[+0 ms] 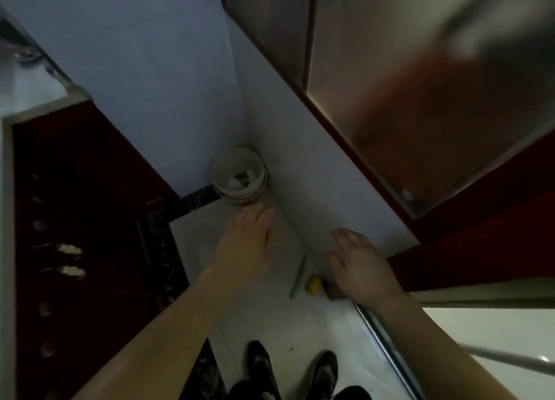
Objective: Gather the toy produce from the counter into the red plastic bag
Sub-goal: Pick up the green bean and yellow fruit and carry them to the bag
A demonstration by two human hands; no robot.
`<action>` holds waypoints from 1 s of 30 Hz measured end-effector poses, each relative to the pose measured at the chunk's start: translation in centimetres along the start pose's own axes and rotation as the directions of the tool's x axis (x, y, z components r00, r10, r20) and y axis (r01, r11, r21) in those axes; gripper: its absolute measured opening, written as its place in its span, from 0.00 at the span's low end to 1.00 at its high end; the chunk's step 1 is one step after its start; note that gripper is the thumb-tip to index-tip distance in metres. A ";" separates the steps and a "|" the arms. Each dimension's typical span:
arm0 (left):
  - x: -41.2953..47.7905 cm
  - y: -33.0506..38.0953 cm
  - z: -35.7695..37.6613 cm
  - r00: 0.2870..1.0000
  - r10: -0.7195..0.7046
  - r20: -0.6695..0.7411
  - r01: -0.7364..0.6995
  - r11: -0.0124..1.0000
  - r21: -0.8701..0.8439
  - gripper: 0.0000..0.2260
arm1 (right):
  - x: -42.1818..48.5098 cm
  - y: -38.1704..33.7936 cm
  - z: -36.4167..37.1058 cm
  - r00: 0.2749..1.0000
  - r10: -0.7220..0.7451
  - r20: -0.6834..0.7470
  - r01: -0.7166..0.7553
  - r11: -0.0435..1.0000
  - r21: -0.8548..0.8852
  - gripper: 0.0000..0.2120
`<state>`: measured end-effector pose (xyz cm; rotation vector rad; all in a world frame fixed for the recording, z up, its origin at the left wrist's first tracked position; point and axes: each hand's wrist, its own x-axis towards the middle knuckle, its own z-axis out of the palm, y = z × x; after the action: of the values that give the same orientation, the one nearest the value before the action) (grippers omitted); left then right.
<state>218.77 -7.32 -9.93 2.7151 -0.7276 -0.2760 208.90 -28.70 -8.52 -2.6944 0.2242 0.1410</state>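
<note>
I am looking down at a pale floor. A long thin green toy vegetable (297, 279) lies there, with a small yellow toy fruit (313, 284) just right of it. A dark brownish item (332, 292), too blurred to name, sits partly under my right hand (360, 264). That hand hovers with fingers spread and relaxed, holding nothing. My left hand (246, 243) reaches forward toward the corner, fingers straight and empty, to the left of the green toy. No red plastic bag is in view.
A round pale bin (240, 174) with scraps inside stands in the wall corner ahead. Dark red cabinet fronts (75, 219) run along the left, more red cabinets (480, 234) at right. My shoes (261, 366) are at the bottom. A metal rail (378, 336) edges the right.
</note>
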 end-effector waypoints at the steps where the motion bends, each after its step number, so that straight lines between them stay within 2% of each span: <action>1: 0.5 -0.5 1.6 1.000 0.001 0.017 -0.001 1.000 -0.006 0.22 | 0.6 0.8 1.5 1.000 0.013 0.016 -0.013 1.000 -0.001 0.20; 4: 1.6 -1.8 6.8 0.998 0.000 0.069 0.001 1.000 -0.018 0.20 | 1.9 3.9 7.1 0.991 0.042 0.126 -0.042 0.999 -0.001 0.17; 7: 2.5 -3.6 12.8 0.997 -0.008 0.075 0.009 1.000 -0.011 0.26 | 3.0 7.2 13.3 0.970 -0.023 0.243 0.026 1.000 -0.010 0.21; 9: 3.2 -5.0 17.1 0.996 -0.009 0.091 0.010 1.000 0.000 0.28 | 3.9 9.1 16.6 0.969 0.032 0.246 -0.032 0.999 -0.006 0.22; 12: 4.0 -6.8 23.4 0.994 -0.018 0.111 0.019 1.000 -0.009 0.28 | 4.7 11.8 21.8 0.963 -0.004 0.270 0.002 1.000 0.009 0.16; 14: 4.5 -8.0 27.6 0.992 -0.007 0.124 0.008 1.000 -0.009 0.26 | 5.1 13.6 24.9 0.949 0.065 0.308 -0.092 0.993 0.075 0.10; 16: 5.0 -9.1 31.5 0.991 -0.002 0.136 0.003 1.000 -0.012 0.25 | 5.5 15.2 28.3 0.944 0.068 0.323 -0.104 0.990 0.098 0.07; 20: 6.1 -11.1 38.7 0.990 0.006 0.138 -0.004 1.000 -0.015 0.24 | 6.4 18.1 35.1 0.960 0.005 0.281 -0.014 0.999 0.029 0.13; 24: 6.9 -13.0 45.8 0.988 0.005 0.154 -0.003 1.000 -0.014 0.25 | 7.1 21.0 41.7 0.957 0.008 0.290 -0.012 1.000 0.012 0.21; 26: 7.3 -13.9 49.1 0.987 0.010 0.163 -0.010 1.000 -0.003 0.25 | 7.3 22.8 45.1 0.945 -0.008 0.326 0.001 1.000 0.023 0.21; 30: 8.2 -15.7 55.3 0.984 0.010 0.181 -0.012 1.000 0.010 0.26 | 7.7 26.2 51.0 0.952 -0.003 0.305 -0.006 1.000 0.029 0.20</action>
<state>218.32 -12.49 -67.80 2.7205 -0.7951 -0.5225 208.52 -31.42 -66.26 -2.5982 0.1325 0.5452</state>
